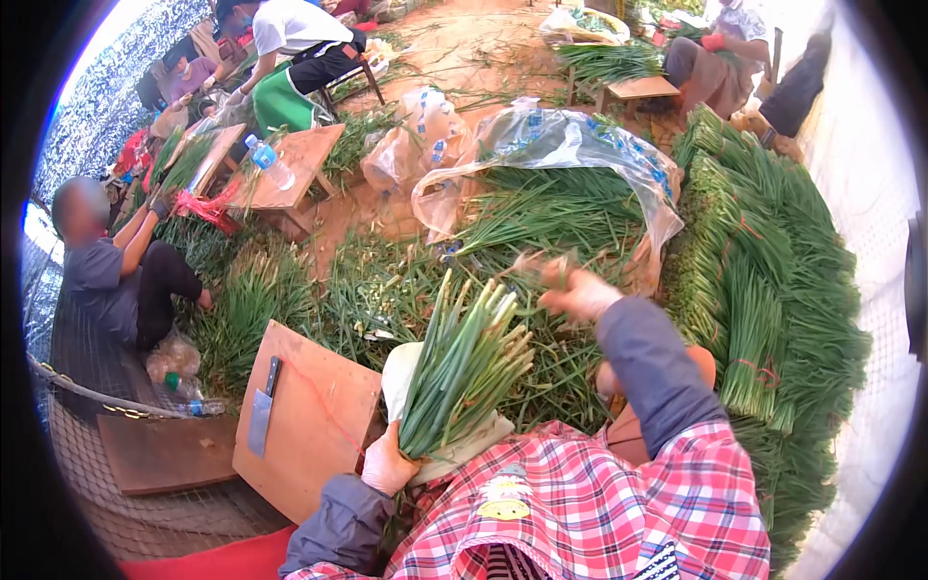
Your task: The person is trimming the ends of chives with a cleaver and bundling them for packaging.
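In my left hand (389,462) is a bunch of green onions (469,372), gripped low near my lap, its pale cut ends fanning up and away from me. My right hand (582,294) is raised beyond the bunch, apart from it, over the loose greens. Its fingers are smeared by motion, with brownish streaks at their tips, and I cannot tell whether they hold anything. Left of the bunch a wooden board (324,411) carries a cleaver (262,416) and a thin red string (324,401).
Tied green bundles (773,290) are stacked high along my right. Ahead lies a clear plastic sheet (570,145) over more greens. Loose trimmings (387,290) cover the ground. A person (121,261) sits at the left; others work at low tables (290,169) farther back.
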The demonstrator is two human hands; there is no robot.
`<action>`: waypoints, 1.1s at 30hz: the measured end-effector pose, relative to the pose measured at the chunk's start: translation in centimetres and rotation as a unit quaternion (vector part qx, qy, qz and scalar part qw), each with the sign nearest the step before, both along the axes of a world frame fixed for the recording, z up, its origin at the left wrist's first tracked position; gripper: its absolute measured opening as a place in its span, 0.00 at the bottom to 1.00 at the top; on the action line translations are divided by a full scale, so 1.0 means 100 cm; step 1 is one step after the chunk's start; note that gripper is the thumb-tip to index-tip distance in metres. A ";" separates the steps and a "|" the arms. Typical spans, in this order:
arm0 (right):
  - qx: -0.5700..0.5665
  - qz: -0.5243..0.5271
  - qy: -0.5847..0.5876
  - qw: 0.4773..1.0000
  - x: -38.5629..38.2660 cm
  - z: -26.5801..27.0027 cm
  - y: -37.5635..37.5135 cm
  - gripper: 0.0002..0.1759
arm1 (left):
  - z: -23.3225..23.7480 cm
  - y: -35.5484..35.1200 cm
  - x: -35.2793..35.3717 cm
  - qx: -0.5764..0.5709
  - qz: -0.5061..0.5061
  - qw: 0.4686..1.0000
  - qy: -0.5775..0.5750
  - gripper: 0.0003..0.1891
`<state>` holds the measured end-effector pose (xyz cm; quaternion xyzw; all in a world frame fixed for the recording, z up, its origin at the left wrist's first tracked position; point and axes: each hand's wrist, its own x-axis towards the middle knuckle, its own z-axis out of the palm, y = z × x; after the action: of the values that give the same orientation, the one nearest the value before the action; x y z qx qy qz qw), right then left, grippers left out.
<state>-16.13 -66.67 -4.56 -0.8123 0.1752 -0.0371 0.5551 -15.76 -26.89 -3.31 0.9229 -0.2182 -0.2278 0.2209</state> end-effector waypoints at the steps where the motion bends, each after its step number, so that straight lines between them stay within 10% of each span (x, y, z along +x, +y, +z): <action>1: 0.042 0.056 -0.004 0.998 0.001 0.003 0.025 0.16 | 0.004 -0.004 -0.002 0.012 0.001 1.000 0.004 0.39; 5: 0.157 -0.039 0.052 0.985 0.016 -0.034 0.047 0.13 | 0.007 0.008 -0.003 -0.048 0.015 0.999 0.011 0.37; 6: 0.360 -0.192 0.045 0.912 0.037 -0.074 0.022 0.07 | 0.007 0.015 -0.002 -0.067 0.028 0.997 0.039 0.36; 7: 0.181 -0.236 -0.029 0.954 0.020 -0.044 0.013 0.05 | 0.006 0.020 -0.001 -0.088 0.043 0.993 0.067 0.35; 8: 0.254 -0.247 -0.043 0.934 0.011 -0.060 -0.018 0.05 | 0.004 0.024 0.000 -0.108 0.057 0.988 0.092 0.34; 13: 0.197 0.006 -0.017 0.980 0.000 0.007 0.055 0.10 | -0.001 0.004 -0.002 -0.299 0.159 0.897 0.283 0.28; 16: -0.435 0.157 -0.070 0.884 -0.001 0.021 0.093 0.34 | 0.001 -0.006 -0.003 -0.335 0.165 0.875 0.310 0.29; 28: -0.430 0.314 -0.188 0.825 0.013 0.014 0.114 0.25 | 0.018 -0.009 0.008 -0.271 0.147 0.872 0.380 0.29; 33: -0.207 0.383 -0.092 0.896 0.001 0.002 0.094 0.16 | 0.020 -0.010 0.014 -0.243 0.127 0.829 0.488 0.35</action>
<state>-15.99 -57.29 -4.35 -0.9059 -0.2129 0.0688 0.3595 -14.36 -27.89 -1.35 0.6277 -0.0113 -0.5576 0.5431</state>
